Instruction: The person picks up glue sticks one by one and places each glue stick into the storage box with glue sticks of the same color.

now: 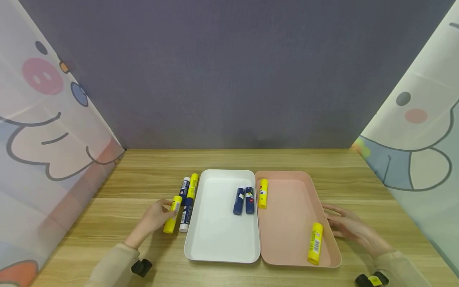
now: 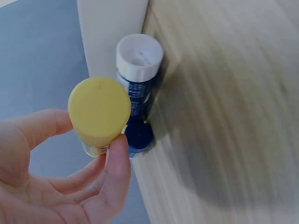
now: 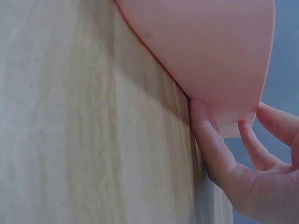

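Note:
My left hand [image 1: 156,217] pinches a yellow glue stick [image 1: 173,214] between thumb and fingers, left of the white tray. In the left wrist view its round yellow end [image 2: 99,109] faces the camera. Just beside it lie blue glue sticks with white ends [image 1: 184,225] [image 1: 184,187] and another yellow glue stick [image 1: 193,183]. My right hand [image 1: 349,225] rests its fingertips against the outer right wall of the pink tray [image 1: 287,215]; in the right wrist view its fingers [image 3: 212,144] touch that wall near the table and close to the rim.
Two dark blue glue sticks [image 1: 238,201] [image 1: 249,200] lie in the white tray [image 1: 218,239], near its right wall. The pink tray, side by side with it, holds yellow glue sticks at its upper left [image 1: 263,193] and lower right [image 1: 315,244]. A grey panel [image 1: 236,79] rises behind the wooden table [image 1: 161,159].

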A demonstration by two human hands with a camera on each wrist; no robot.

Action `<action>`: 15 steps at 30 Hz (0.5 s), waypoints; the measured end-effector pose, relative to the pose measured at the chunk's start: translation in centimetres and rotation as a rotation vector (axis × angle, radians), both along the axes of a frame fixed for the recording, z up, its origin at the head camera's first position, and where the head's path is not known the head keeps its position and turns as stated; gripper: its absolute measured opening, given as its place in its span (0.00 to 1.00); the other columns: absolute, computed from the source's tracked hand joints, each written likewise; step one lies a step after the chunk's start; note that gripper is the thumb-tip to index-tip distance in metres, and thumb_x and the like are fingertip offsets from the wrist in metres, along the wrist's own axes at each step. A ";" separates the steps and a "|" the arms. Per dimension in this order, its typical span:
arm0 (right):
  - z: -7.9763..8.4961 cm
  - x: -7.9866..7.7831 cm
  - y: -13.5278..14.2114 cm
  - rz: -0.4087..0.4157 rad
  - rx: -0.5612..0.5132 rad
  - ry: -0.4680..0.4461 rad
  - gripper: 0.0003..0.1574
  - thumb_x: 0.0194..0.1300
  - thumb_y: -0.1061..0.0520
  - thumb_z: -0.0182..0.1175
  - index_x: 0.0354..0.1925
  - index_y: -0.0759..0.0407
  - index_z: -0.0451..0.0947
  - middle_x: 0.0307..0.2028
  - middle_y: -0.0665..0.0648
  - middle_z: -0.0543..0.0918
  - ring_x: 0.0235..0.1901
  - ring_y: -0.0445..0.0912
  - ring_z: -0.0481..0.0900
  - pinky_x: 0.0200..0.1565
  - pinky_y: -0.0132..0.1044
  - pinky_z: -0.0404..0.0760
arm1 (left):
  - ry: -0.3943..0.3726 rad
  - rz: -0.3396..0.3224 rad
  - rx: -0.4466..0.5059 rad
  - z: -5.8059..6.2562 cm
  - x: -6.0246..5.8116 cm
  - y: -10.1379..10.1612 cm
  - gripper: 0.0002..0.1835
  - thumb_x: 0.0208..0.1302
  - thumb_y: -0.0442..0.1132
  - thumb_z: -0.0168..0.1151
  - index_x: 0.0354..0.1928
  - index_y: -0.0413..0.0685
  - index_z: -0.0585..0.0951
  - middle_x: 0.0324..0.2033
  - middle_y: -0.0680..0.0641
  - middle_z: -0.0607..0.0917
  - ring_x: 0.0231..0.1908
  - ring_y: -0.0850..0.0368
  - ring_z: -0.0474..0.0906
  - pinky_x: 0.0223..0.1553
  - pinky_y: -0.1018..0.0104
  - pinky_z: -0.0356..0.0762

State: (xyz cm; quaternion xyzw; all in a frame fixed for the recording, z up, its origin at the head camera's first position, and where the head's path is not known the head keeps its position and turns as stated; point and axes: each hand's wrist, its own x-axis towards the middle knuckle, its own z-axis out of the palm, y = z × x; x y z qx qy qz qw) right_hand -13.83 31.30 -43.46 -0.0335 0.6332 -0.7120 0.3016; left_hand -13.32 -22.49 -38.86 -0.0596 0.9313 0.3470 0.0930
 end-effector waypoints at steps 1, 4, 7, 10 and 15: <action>0.0 0.0 0.0 0.000 0.001 0.000 0.15 0.69 0.55 0.47 0.43 0.29 0.70 0.42 0.41 0.79 0.43 0.37 0.78 0.46 0.39 0.79 | 0.001 -0.001 0.004 0.1 0.0 0.0 0.25 0.57 0.36 0.58 0.52 0.24 0.68 0.30 0.37 0.79 0.21 0.56 0.72 0.22 0.65 0.76; 0.0 0.0 0.0 -0.004 0.010 -0.001 0.15 0.69 0.55 0.47 0.43 0.29 0.70 0.42 0.41 0.79 0.43 0.37 0.78 0.46 0.39 0.78 | 0.002 -0.004 0.017 0.5 -0.2 0.1 0.25 0.57 0.36 0.58 0.53 0.24 0.68 0.31 0.37 0.79 0.22 0.56 0.72 0.23 0.63 0.77; 0.0 0.0 0.0 -0.006 0.018 -0.002 0.15 0.69 0.55 0.47 0.43 0.29 0.70 0.42 0.41 0.79 0.43 0.37 0.78 0.46 0.39 0.78 | 0.000 -0.006 0.028 0.8 -0.4 0.2 0.26 0.58 0.37 0.57 0.54 0.25 0.67 0.32 0.36 0.78 0.22 0.56 0.73 0.24 0.62 0.78; 0.0 0.0 0.0 -0.004 0.022 -0.002 0.15 0.69 0.54 0.47 0.43 0.29 0.69 0.43 0.41 0.79 0.44 0.37 0.78 0.46 0.39 0.78 | -0.003 -0.008 0.035 1.1 -0.7 0.4 0.26 0.58 0.37 0.58 0.55 0.26 0.67 0.32 0.36 0.78 0.22 0.56 0.73 0.24 0.63 0.77; 0.0 -0.1 0.0 0.003 0.005 -0.006 0.15 0.70 0.54 0.46 0.43 0.29 0.70 0.42 0.41 0.79 0.43 0.37 0.78 0.46 0.38 0.78 | -0.003 -0.026 0.035 1.8 -1.2 1.1 0.27 0.58 0.38 0.58 0.55 0.27 0.67 0.32 0.38 0.78 0.22 0.56 0.73 0.23 0.65 0.75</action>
